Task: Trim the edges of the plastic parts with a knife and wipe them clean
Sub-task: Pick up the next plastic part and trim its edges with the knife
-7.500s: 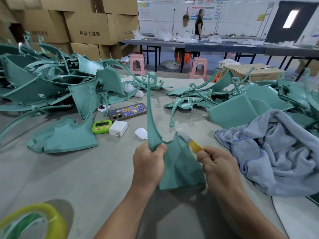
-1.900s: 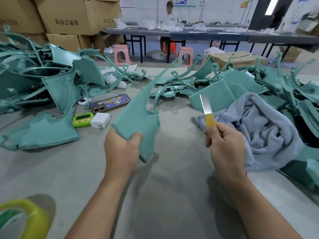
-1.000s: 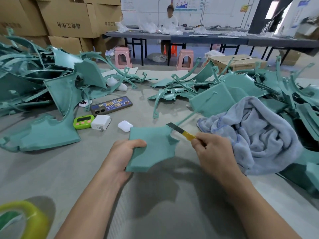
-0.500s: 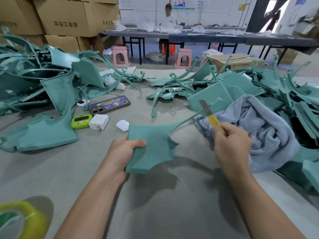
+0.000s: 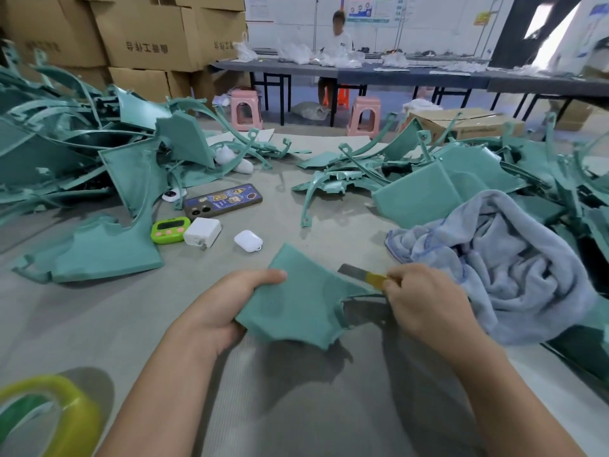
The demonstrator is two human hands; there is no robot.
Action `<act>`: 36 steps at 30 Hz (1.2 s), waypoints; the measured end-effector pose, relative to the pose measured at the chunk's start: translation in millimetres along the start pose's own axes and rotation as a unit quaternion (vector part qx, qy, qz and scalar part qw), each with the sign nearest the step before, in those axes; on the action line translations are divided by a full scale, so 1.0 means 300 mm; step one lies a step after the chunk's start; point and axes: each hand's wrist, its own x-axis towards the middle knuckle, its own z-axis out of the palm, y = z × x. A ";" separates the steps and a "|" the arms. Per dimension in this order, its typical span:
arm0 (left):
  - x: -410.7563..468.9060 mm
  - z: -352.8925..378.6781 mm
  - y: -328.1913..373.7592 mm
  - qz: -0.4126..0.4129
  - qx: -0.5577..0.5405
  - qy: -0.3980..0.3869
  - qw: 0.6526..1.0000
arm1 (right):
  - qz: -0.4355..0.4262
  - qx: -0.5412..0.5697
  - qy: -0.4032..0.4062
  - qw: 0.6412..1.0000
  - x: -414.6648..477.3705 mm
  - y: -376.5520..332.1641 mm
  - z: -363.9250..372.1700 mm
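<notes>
Left hand (image 5: 230,301) grips teal plastic part (image 5: 296,305) over counter (image 5: 296,407); right hand (image 5: 425,301) pinches knife (image 5: 362,274), blade at its 2 o'clock edge. I should shave shallow, away from my thumb (image 5: 263,277).

We have the plastic part (image 5: 296,308) dead centre over the table (image 5: 296,407), left hand (image 5: 224,308) at its left edge, right hand (image 5: 425,301) and knife (image 5: 359,273) at its right. Towel (image 5: 504,258) right. Behind: earbud case (image 5: 247,240), charger (image 5: 201,231), timer (image 5: 169,229), phone (image 5: 224,201). Tape roll (image 5: 59,420) near left.
</notes>
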 end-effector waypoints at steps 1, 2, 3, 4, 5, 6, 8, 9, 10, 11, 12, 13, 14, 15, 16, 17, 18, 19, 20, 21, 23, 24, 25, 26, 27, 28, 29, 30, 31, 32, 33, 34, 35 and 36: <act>0.004 -0.008 0.006 0.014 -0.049 -0.007 0.999 | 0.022 0.024 0.009 0.999 0.006 -0.003 -0.001; 0.006 -0.017 0.012 0.035 -0.099 -0.032 0.994 | 0.051 0.050 0.016 0.997 0.012 -0.005 -0.001; 0.004 -0.024 0.019 0.051 -0.155 -0.073 0.984 | 0.081 0.080 0.023 0.993 0.020 -0.010 -0.002; -0.001 -0.028 0.025 0.062 -0.208 -0.121 0.969 | 0.107 0.105 0.028 0.988 0.025 -0.014 0.001; -0.006 -0.029 0.025 0.082 -0.237 -0.169 0.953 | 0.125 0.120 0.031 0.984 0.028 -0.018 0.005; -0.008 -0.024 0.020 0.110 -0.239 -0.211 0.941 | 0.136 0.127 0.031 0.982 0.030 -0.023 0.011; 0.002 -0.002 -0.005 0.165 -0.198 -0.243 0.935 | 0.147 0.143 0.033 0.978 0.030 -0.029 0.026; 0.007 0.012 -0.019 0.185 -0.166 -0.212 0.945 | 0.149 0.162 0.036 0.975 0.028 -0.030 0.031; 0.012 0.028 -0.027 0.195 -0.139 -0.148 0.960 | 0.148 0.187 0.039 0.970 0.026 -0.032 0.036; 0.022 0.042 -0.035 0.195 -0.110 -0.073 0.972 | 0.144 0.216 0.041 0.965 0.024 -0.033 0.041; 0.034 0.053 -0.042 0.192 -0.081 -0.002 0.978 | 0.136 0.242 0.039 0.960 0.022 -0.035 0.046; 0.045 0.062 -0.045 0.190 -0.064 0.054 0.978 | 0.127 0.259 0.034 0.957 0.020 -0.038 0.051; 0.056 0.068 -0.047 0.195 -0.060 0.094 0.974 | 0.118 0.272 0.031 0.954 0.018 -0.043 0.055; 0.064 0.069 -0.048 0.213 -0.063 0.127 0.967 | 0.111 0.289 0.040 0.950 0.014 -0.048 0.058; 0.067 0.072 -0.044 0.244 -0.067 0.157 0.955 | 0.103 0.312 0.066 0.942 0.011 -0.055 0.059; 0.062 0.070 -0.036 0.285 -0.073 0.189 0.937 | 0.090 0.335 0.110 0.931 0.006 -0.059 0.058; 0.053 0.062 -0.025 0.333 -0.082 0.223 0.912 | 0.073 0.351 0.157 0.920 0.001 -0.061 0.054; 0.042 0.048 -0.011 0.383 -0.089 0.257 0.883 | 0.059 0.362 0.196 0.910 -0.006 -0.063 0.048; 0.028 0.032 0.004 0.429 -0.086 0.286 0.853 | 0.048 0.372 0.215 0.901 -0.012 -0.063 0.044; 0.011 0.016 0.014 0.465 -0.069 0.306 0.828 | 0.041 0.384 0.218 0.896 -0.017 -0.062 0.045; -0.010 0.002 0.015 0.513 0.010 0.312 0.799 | 0.037 0.407 0.201 0.890 -0.019 -0.057 0.055; -0.017 0.016 0.006 0.533 0.057 0.287 0.794 | 0.038 0.422 0.191 0.885 -0.017 -0.058 0.059; -0.017 0.033 -0.013 0.553 0.125 0.256 0.783 | 0.039 0.439 0.183 0.879 -0.016 -0.062 0.060; -0.015 0.054 -0.035 0.585 0.210 0.220 0.752 | 0.036 0.461 0.176 0.869 -0.014 -0.069 0.059; -0.009 0.073 -0.056 0.618 0.305 0.188 0.700 | 0.028 0.486 0.169 0.857 -0.012 -0.074 0.055; 0.000 0.088 -0.072 0.636 0.387 0.168 0.646 | 0.017 0.509 0.163 0.845 -0.012 -0.077 0.051; 0.008 0.100 -0.081 0.639 0.435 0.159 0.615 | 0.006 0.526 0.158 0.836 -0.014 -0.079 0.048; 0.011 0.108 -0.086 0.629 0.452 0.156 0.613 | -0.002 0.540 0.154 0.828 -0.018 -0.078 0.046; 0.009 0.113 -0.089 0.613 0.452 0.159 0.628 | -0.004 0.552 0.149 0.821 -0.023 -0.076 0.044; 0.008 0.115 -0.092 0.598 0.447 0.164 0.645 | -0.003 0.564 0.144 0.813 -0.026 -0.074 0.041; 0.007 0.113 -0.096 0.582 0.445 0.173 0.658 | -0.002 0.572 0.143 0.808 -0.030 -0.071 0.037; 0.007 0.109 -0.100 0.571 0.444 0.185 0.665 | -0.005 0.574 0.146 0.806 -0.034 -0.068 0.032; 0.006 0.103 -0.102 0.563 0.446 0.199 0.667 | -0.013 0.570 0.150 0.808 -0.039 -0.068 0.027; 0.008 0.098 -0.101 0.557 0.444 0.217 0.667 | -0.027 0.560 0.153 0.813 -0.047 -0.068 0.021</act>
